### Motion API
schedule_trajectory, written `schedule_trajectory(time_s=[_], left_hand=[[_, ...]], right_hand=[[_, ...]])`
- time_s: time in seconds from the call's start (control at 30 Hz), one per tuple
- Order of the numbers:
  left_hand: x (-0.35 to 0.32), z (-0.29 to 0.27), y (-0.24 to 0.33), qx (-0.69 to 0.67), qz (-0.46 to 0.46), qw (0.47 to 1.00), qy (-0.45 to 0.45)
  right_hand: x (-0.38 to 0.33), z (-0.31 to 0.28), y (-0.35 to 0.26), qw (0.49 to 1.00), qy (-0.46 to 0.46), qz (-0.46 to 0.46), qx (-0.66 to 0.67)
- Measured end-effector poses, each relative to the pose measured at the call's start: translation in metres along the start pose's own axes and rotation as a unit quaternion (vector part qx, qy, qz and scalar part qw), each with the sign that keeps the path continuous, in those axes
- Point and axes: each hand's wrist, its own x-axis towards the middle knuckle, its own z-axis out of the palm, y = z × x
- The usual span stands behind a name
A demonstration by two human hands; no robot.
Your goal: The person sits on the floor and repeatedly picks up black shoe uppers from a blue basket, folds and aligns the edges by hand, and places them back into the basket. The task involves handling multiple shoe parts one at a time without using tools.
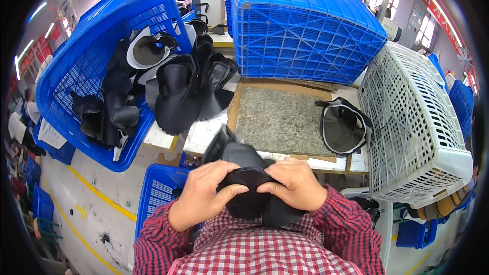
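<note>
Both hands are up close to the chest, pinching one black shoe upper (249, 193) between them. The left hand (201, 196) has its thumb on top and its fingers curled under the near edge; the right hand (295, 183) mirrors it from the other side, so each grip is closed on the upper. Held this way, thumbs meeting over the middle, the soft piece is kept from flopping and can be bent or smoothed along its seam, as far as I can judge. Its long axis runs away from the person, the narrower end poking up and forward toward the table (204, 135), the wider end hanging down over the checked shirt (254, 252).

Ahead lies a grey mat (280, 119) on a board, with another upper (344, 127) opened flat at its right edge, within easy reach. To the left a blue crate (76, 81) is tipped on its side, so that its pile of black uppers (178, 91) spills toward the table. A second blue crate (300, 25) sits upturned behind the mat, and a white crate (412, 122) leans at the right. A smaller blue bin (160, 191) stands on the floor beneath the left forearm.
</note>
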Motion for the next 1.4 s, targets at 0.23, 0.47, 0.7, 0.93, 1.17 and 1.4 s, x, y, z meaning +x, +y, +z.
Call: schedule_trajectory(time_s=[0.23,0.47,0.7,0.93,1.17,1.4], left_hand=[[0.122,0.023,-0.046,0.090,0.081,0.987,0.105],[0.233,0.041,-0.135,0.114,0.027,0.991,0.060],[0.253,0.030,-0.171,0.133,-0.169,0.974,-0.067],[0.354,-0.067,-0.151,-0.008,-0.177,0.983,0.054],[0.590,-0.142,-0.156,0.175,0.044,0.959,0.219],[0.787,-0.125,-0.204,0.395,-0.044,0.912,0.100]], right_hand=[[0.077,-0.041,0.096,0.982,0.085,-0.105,-0.129],[0.165,-0.070,0.222,0.992,-0.004,-0.062,-0.113],[0.281,-0.212,0.229,0.971,0.137,-0.051,-0.189],[0.367,-0.297,0.283,0.907,0.100,0.158,-0.378],[0.341,-0.282,0.273,0.916,0.018,0.219,-0.335],[0.321,-0.277,0.266,0.914,0.016,0.232,-0.332]])
